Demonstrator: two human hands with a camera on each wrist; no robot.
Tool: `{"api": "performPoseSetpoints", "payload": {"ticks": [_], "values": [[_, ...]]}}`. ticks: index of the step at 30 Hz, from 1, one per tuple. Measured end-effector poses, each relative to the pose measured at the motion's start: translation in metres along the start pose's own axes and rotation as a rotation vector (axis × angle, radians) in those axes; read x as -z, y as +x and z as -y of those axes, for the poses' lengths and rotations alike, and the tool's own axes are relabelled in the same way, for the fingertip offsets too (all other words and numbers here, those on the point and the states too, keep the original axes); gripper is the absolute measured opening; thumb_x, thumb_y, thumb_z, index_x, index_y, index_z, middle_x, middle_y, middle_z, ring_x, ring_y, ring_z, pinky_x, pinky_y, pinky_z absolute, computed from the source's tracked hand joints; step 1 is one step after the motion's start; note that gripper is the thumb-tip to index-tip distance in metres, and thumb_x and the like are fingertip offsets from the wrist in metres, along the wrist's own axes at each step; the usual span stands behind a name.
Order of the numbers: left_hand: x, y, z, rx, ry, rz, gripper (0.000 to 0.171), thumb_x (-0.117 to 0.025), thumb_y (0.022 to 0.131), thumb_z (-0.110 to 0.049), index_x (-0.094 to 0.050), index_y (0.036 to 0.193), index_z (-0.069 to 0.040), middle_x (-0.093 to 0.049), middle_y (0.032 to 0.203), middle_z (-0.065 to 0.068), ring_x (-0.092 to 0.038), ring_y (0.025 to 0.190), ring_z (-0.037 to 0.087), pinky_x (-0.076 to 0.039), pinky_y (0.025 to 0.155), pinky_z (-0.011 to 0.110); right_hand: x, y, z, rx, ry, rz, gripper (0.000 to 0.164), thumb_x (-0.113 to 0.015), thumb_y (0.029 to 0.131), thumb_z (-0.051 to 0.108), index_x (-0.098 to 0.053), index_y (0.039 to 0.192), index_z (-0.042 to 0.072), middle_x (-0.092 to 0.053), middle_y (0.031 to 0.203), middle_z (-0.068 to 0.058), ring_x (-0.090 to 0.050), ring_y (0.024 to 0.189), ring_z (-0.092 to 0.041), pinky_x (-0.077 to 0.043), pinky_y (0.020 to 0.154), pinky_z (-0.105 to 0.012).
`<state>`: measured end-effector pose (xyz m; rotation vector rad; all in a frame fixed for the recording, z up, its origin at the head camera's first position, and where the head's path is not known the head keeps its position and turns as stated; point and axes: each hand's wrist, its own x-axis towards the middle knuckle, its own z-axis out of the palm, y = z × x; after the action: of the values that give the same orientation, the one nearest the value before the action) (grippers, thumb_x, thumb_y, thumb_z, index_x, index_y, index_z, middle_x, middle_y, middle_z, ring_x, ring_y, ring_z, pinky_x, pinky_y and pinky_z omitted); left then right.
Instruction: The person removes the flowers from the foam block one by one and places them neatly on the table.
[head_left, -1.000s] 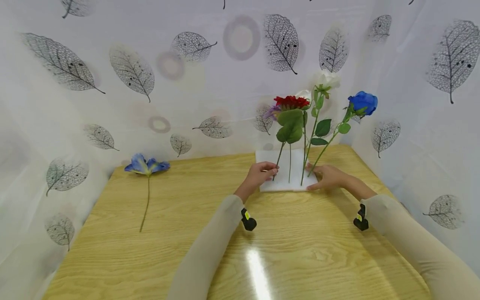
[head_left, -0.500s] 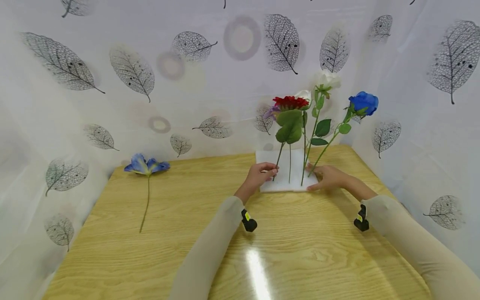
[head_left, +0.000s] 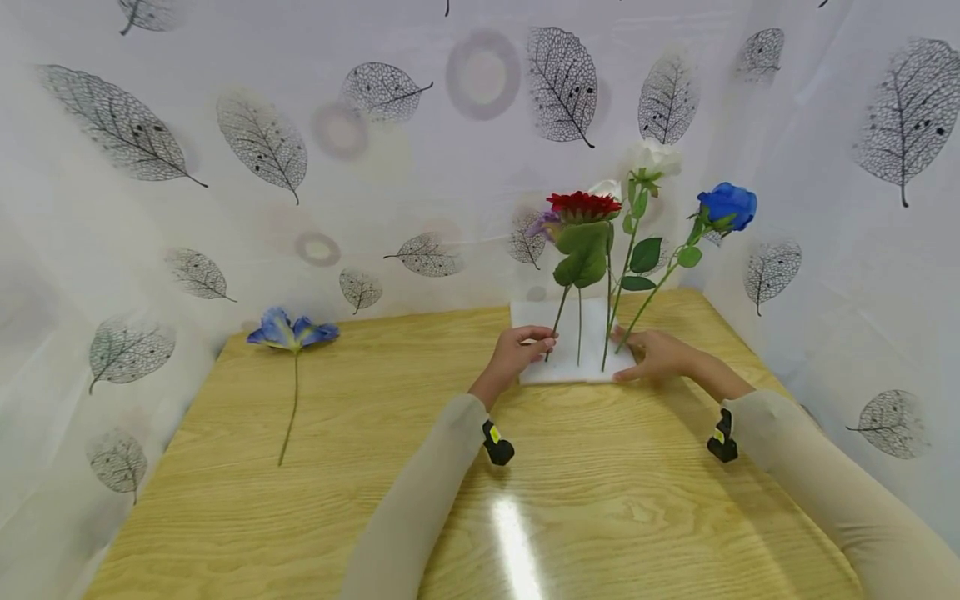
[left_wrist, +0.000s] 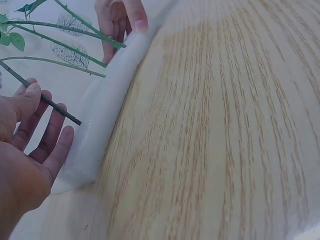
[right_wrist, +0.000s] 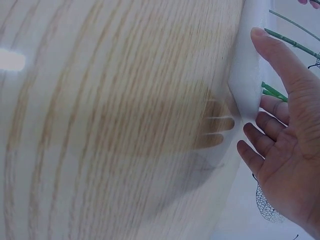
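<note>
My left hand [head_left: 517, 357] pinches the dark stem [left_wrist: 70, 118] of the red flower [head_left: 583, 206] between thumb and fingers. In the left wrist view the stem's lower end meets the white foam board [left_wrist: 107, 110]. Around the board's right front corner, my right hand [head_left: 660, 353] holds on with the thumb at the front and fingers along the side. Also standing in the board are a blue rose [head_left: 726, 207], a white rose [head_left: 654, 160], a second white flower [head_left: 607, 190] and a purple flower [head_left: 543, 226], the last two partly hidden behind the red bloom.
A blue iris-like flower [head_left: 292, 331] with a long stem lies at the left of the wooden table [head_left: 390, 375]. Directly behind the table hangs a pale curtain [head_left: 420, 192] printed with leaves. The flower heads stand close to it.
The red flower's head sways very slightly, ending a little to the right. Both hands keep their places on the stem and the board.
</note>
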<state>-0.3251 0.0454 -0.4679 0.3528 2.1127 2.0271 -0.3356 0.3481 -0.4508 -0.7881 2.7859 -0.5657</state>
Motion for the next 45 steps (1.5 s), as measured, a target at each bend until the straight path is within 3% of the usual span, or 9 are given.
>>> {"api": "performPoseSetpoints", "payload": {"ticks": [14,23,45], "values": [[0.003,-0.002,-0.006,-0.004,-0.040,-0.035,0.028,-0.065,0.101,-0.015,-0.071,0.125,-0.002,-0.068,0.125,0.021,-0.069,0.099,0.017,-0.061,0.094,0.042,0.001,0.002,0.003,0.017,0.008,-0.019,0.084,-0.084,0.083,0.039,-0.050,0.144,-0.007,-0.039,0.153,-0.030,-0.036,0.142,-0.052,-0.034,0.115,-0.065],[0.004,-0.009,-0.011,-0.030,-0.043,-0.045,0.027,-0.064,0.100,-0.010,-0.072,0.124,0.001,-0.070,0.118,0.021,-0.068,0.089,0.011,-0.064,0.084,0.039,0.003,0.003,0.005,0.024,0.001,-0.016,0.085,-0.084,0.084,0.039,-0.049,0.145,-0.007,-0.039,0.153,-0.030,-0.037,0.142,-0.052,-0.035,0.115,-0.065],[0.025,-0.017,-0.005,-0.119,-0.071,-0.053,0.027,-0.065,0.099,-0.007,-0.071,0.123,0.004,-0.070,0.115,0.025,-0.070,0.090,0.010,-0.064,0.084,0.039,0.002,-0.003,0.010,0.015,-0.008,-0.005,0.083,-0.084,0.084,0.039,-0.051,0.144,-0.007,-0.040,0.153,-0.029,-0.040,0.138,-0.054,-0.039,0.111,-0.065]]}}
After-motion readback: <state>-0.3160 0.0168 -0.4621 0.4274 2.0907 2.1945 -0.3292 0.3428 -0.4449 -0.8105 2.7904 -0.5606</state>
